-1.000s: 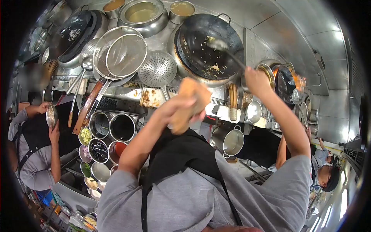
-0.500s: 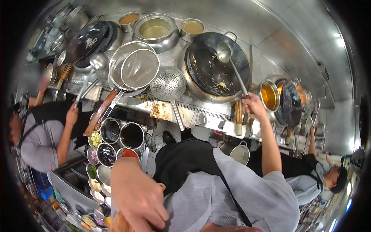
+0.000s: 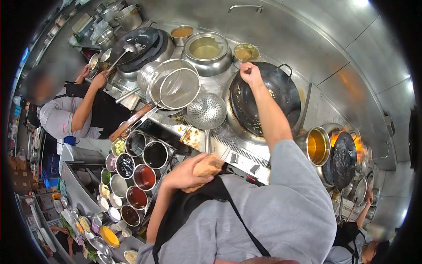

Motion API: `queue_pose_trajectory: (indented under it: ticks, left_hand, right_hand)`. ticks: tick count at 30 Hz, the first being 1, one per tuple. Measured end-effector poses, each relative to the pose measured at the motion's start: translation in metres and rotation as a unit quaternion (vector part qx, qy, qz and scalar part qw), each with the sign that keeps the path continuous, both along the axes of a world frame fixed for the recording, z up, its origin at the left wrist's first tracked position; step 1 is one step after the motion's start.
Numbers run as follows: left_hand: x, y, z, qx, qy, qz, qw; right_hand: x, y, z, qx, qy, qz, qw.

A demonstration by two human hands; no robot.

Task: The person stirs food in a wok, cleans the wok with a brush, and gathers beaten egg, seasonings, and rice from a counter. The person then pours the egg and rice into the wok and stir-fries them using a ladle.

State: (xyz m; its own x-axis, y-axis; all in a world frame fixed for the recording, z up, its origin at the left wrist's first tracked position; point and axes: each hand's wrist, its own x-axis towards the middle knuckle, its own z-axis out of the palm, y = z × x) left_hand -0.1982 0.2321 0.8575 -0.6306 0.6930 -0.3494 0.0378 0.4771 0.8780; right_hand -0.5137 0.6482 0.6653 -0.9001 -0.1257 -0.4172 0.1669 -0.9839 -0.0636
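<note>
My right hand [image 3: 250, 74] is closed around a ladle handle at the back left of the wok [image 3: 281, 94]. The ladle's bowl [image 3: 247, 52] is at the small metal pot [image 3: 235, 58] of cloudy liquid behind the wok; most of the handle is hidden by my hand. Pale food scraps cling to the wok's dark inside. Near my waist, my left hand [image 3: 187, 174] grips a tan folded cloth [image 3: 208, 166]. Just beyond that cloth is the handle of a perforated skimmer [image 3: 206, 110], whose bowl rests on the stove edge.
Mesh strainers [image 3: 176, 86] lie left of the skimmer. Several sauce and ingredient tins [image 3: 145, 177] stand at lower left. A pot of yellow oil [image 3: 317, 147] and a flaming burner [image 3: 360, 149] are at right. A co-worker [image 3: 72, 108] handles another wok [image 3: 136, 46].
My right hand has moved the ladle from the wok to the small pot behind it. My left hand has gone from close to the camera to my waist, with the cloth.
</note>
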Motion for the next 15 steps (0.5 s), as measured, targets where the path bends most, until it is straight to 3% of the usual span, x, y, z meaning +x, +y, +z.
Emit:
queue_pose_trajectory:
  ticks: [1,3,4,5,7,10,13,14,15]
  left_hand:
    - [0.012,-0.005,-0.01,0.027,-0.013,0.058,0.998]
    - [0.031,-0.019,-0.037,0.079,-0.036,0.176,0.98]
    - [0.032,-0.018,-0.014,0.098,-0.085,0.211,0.969]
    - [0.034,-0.018,-0.012,0.104,-0.085,0.229,0.964]
    - [0.04,-0.019,-0.011,0.117,-0.084,0.266,0.953]
    - [0.031,-0.005,-0.03,0.09,-0.047,0.257,0.961]
    - [0.018,0.019,-0.017,0.046,-0.036,0.202,0.978]
    - [0.013,0.027,-0.004,0.02,-0.026,0.167,0.985]
    - [0.01,0.031,0.003,-0.004,-0.014,0.135,0.991]
  right_hand:
    - [-0.001,0.0,0.006,-0.117,0.043,-0.027,0.992]
    - [-0.017,0.022,-0.011,-0.022,0.02,0.012,0.999]
    - [-0.021,0.024,-0.011,0.024,0.009,0.03,0.999]
    - [-0.024,0.024,-0.013,0.149,-0.028,0.041,0.988]
    - [-0.009,0.004,0.01,0.39,-0.099,0.059,0.914]
    - [-0.007,-0.008,0.009,0.154,-0.048,0.021,0.987]
    - [-0.004,0.014,0.004,-0.077,0.009,0.041,0.996]
    - [-0.005,0.019,0.004,0.05,0.01,0.038,0.998]
    - [-0.004,0.027,0.001,0.291,0.021,0.103,0.951]
